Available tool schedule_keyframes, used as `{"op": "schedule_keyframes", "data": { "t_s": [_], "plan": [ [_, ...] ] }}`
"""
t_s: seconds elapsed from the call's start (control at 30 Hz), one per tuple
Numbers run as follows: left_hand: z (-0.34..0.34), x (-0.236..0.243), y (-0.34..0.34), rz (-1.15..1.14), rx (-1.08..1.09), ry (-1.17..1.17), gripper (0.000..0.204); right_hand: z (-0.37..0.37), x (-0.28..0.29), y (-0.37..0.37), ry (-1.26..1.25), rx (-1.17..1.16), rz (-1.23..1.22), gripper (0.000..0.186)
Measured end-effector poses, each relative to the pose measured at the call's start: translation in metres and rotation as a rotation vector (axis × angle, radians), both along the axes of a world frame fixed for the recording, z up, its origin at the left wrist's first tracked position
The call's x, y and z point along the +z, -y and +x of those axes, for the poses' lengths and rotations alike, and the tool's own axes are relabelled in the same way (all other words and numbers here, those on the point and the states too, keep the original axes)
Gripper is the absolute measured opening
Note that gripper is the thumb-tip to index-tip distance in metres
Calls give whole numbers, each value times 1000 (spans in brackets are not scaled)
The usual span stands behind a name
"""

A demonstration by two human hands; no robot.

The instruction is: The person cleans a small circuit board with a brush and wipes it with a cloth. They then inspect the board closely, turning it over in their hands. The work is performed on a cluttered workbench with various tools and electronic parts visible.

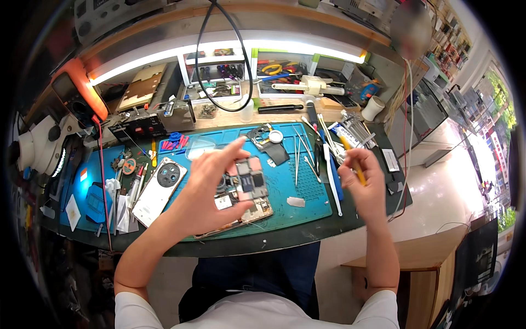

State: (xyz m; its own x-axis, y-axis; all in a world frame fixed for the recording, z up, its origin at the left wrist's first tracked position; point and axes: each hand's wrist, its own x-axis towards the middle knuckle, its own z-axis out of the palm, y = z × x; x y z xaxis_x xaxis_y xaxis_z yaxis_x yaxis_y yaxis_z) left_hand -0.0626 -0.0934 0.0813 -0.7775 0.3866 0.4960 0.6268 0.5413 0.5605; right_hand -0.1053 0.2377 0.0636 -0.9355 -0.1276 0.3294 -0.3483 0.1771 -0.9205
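In the middle, my left hand [200, 189] holds a small phone circuit board [251, 180] with pinkish and dark patches, between thumb and fingers. Beneath it, an opened phone body [257, 213] lies on the blue work mat [307, 211], partly hidden by my hand. My right hand [368, 178] is raised at the mat's right side, its fingers closed round a slim yellow-handled tool [359, 171]; the tool's kind is unclear. Left of my left hand lies a pale phone back cover [159, 192] with a large round camera ring.
Loose phone parts [269, 143] sit at the mat's far side. Several tweezers [297, 162] and a white-handled brush [332, 181] lie to the right. A microscope [41, 142] stands far left. A black cable loop [246, 60] hangs over the bench; tool bins stand behind.
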Motion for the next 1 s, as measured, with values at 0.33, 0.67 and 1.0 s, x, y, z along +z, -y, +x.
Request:
{"op": "schedule_keyframes", "data": {
  "t_s": [0.33, 0.67, 1.0],
  "plan": [
    [-7, -14, 8, -72, -15, -64, 102, -6, 8, 95, -620, 298, 457, 56],
    [-14, -33, 14, 478, -171, 133, 120, -9, 4, 108, -422, 396, 240, 68],
    [-11, -35, 8, 1020, -315, 642, 94, -8, 5, 120, -365, 318, 137, 71]
  ]
}}
